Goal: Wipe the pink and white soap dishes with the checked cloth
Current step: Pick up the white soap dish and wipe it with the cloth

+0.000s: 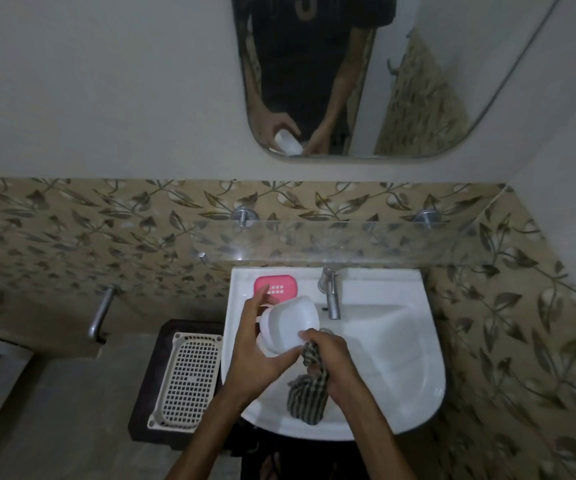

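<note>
1. I see the white soap dish (288, 323), a rounded oblong plastic piece, held up over the left part of the basin (400, 393). It is tilted on its side, and it looks like two nested or stacked white parts, though I cannot tell for sure.
2. The pink soap dish (276, 287) lies flat on the basin's back left ledge, just behind the white one. It is rounded and rectangular, with a grid of small slots in its middle.
3. The checked cloth (309, 393), dark and pale, is bunched up. Its top touches the white soap dish's lower right edge, and its tail hangs down over the basin's front.
</note>
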